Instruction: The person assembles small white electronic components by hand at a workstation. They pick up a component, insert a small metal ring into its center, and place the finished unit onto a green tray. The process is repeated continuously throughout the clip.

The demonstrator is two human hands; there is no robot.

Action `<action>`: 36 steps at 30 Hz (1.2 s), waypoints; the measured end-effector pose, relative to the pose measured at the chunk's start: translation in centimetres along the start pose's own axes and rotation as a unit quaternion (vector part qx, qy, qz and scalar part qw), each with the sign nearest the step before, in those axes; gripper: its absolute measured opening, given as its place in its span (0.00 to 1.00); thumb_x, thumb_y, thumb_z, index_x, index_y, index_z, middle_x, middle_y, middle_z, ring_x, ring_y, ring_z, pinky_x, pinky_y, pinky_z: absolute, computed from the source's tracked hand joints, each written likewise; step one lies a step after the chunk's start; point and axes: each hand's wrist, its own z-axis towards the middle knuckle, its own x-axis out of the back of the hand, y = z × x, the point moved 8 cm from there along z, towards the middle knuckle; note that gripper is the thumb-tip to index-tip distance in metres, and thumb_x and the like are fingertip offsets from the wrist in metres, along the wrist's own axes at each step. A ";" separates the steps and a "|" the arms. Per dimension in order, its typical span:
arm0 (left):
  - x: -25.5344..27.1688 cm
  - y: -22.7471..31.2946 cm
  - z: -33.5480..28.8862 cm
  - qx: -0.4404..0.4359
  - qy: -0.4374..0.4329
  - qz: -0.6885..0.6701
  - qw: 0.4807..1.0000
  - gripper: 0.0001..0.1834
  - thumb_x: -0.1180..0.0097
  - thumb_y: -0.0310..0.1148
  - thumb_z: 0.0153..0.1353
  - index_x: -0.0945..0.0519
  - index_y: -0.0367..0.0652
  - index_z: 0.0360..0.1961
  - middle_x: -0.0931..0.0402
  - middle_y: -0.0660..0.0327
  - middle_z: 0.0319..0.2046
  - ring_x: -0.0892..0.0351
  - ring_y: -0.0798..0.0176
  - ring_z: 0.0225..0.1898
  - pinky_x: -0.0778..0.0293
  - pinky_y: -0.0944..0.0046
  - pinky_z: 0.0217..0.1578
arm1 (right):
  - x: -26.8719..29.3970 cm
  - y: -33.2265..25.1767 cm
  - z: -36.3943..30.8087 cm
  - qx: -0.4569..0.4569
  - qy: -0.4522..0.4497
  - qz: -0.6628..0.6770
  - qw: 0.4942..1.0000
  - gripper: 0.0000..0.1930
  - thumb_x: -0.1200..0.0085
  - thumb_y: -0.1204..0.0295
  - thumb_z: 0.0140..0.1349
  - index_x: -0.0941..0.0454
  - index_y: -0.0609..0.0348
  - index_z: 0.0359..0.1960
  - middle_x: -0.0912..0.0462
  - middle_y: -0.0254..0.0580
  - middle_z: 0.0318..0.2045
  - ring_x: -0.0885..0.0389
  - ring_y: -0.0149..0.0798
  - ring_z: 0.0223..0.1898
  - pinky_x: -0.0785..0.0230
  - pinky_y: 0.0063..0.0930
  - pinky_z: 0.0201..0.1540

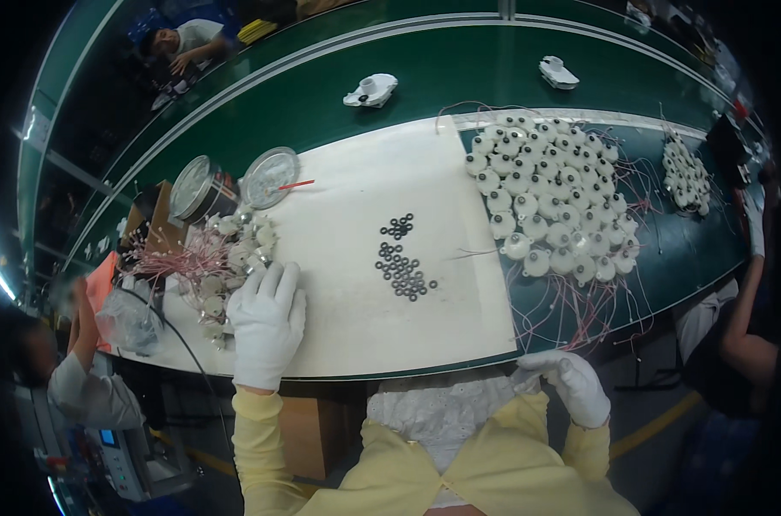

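Observation:
My left hand point(268, 322), in a white glove, lies palm down beside a pile of small motors with pink wires point(171, 258). Its fingers stretch forward, and their tips touch a silvery motor point(259, 256) at the pile's edge. In front of my body, at the table's near edge, my right hand point(571, 387) is also gloved. Its fingers bend inward toward the thumb; what is in them, if anything, is hidden. Between the hands, small black rings point(403, 271) lie loosely grouped on a white sheet point(347, 215).
White round motor units point(554, 198) with trailing wires crowd the right side. A clear tub point(192, 189) and a round lid point(272, 176) with a red strip stand back left. Two white parts point(371, 90) point(559, 73) sit on the green belt. Other people work at both sides.

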 end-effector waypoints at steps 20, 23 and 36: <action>1.9 0.7 -1.6 0.044 0.071 -0.058 0.995 0.17 0.39 0.28 0.60 0.21 0.37 0.50 0.22 0.45 0.51 0.23 0.39 0.50 0.26 0.46 0.49 | 0.6 -4.7 -1.9 0.071 -0.030 -0.049 0.996 0.26 0.56 0.56 0.76 0.27 0.68 0.63 0.16 0.48 0.51 0.17 0.35 0.49 0.26 0.29 0.54; 3.1 0.7 -3.2 0.032 0.074 -0.049 0.996 0.19 0.40 0.28 0.60 0.22 0.37 0.53 0.23 0.45 0.52 0.25 0.37 0.54 0.27 0.45 0.52 | 1.6 -6.2 -3.1 0.073 0.010 -0.095 0.993 0.23 0.52 0.59 0.75 0.22 0.68 0.57 0.14 0.46 0.44 0.15 0.33 0.41 0.23 0.27 0.46; -1.1 1.8 -5.3 0.089 0.013 -0.045 0.995 0.31 0.44 0.38 0.64 0.30 0.40 0.67 0.33 0.44 0.66 0.37 0.31 0.65 0.40 0.41 0.65 | 0.1 -20.0 -1.7 0.216 0.104 -0.481 0.843 0.09 0.30 0.71 0.54 0.18 0.56 0.21 0.20 0.34 0.15 0.22 0.30 0.17 0.36 0.26 0.22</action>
